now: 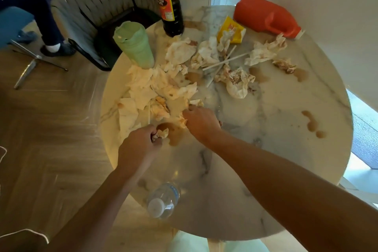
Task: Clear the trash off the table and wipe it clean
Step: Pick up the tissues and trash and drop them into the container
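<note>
Left hand (139, 145): low in the middle of the frame, fingers curled tight around a small crumpled tissue wad (162, 133); it reads as a gather-and-hold grip, so scraps can be collected before any trip to a bin.
Right hand (201, 121): just right of the left one, knuckles up, fingertips pressed into the near edge of the tissue pile (155, 92); whether it has actually pinched a piece I cannot tell.
Trash: stained tissues spread from centre left to upper right of the round marble table (266, 180), with chopsticks (225, 61) and a yellow wrapper (231, 30) among them.
Spills: brown puddles (312, 124) at right and beside the hands; wiping looks sensible only once the paper is gone.
Green cup (134, 45): upright at upper left, contents not visible.
Dark bottle (169, 2): upright at top centre, dark liquid in its lower part.
Red jug (263, 15): on its side at upper right, contents hidden.
Clear water bottle (162, 200): at the near edge, capped, fill level unclear.
</note>
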A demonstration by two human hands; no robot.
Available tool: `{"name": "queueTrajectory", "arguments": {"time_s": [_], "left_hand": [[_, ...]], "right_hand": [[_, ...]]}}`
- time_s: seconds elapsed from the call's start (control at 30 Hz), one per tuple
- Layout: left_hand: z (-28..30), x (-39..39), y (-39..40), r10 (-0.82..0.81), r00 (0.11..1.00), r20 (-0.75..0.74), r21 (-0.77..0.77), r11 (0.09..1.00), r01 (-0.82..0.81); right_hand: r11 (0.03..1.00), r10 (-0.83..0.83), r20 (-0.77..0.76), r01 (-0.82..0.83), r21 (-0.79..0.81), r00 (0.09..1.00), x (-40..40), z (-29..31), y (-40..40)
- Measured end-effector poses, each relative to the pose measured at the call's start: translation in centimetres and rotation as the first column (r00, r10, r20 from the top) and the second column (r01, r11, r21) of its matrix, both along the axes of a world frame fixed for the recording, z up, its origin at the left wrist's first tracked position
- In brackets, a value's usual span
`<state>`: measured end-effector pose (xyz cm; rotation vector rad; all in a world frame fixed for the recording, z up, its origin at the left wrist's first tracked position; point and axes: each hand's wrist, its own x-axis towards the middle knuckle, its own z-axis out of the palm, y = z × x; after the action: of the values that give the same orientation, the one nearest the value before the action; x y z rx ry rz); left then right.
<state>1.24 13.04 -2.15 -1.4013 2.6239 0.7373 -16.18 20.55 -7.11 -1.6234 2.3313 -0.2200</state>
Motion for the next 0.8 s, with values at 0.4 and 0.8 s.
{"name": "queueTrajectory", "arguments": {"time_s": [0.4,0.8], "left_hand": [[4.8,-6.9,8.7,-0.066,0.980,-0.190,0.199,0.974,0.105],[-0.5,-14.5,29.8,-0.307,0.926,-0.219,0.377,0.849,0.370]], "right_hand": [[0.630,-0.541,0.538,0.735,-0.251,0.647,-1.0,5.2,16.3],[0.158,-0.711,0.690,0.987,-0.036,0.139,-1.5,2.7,36.5]]}}
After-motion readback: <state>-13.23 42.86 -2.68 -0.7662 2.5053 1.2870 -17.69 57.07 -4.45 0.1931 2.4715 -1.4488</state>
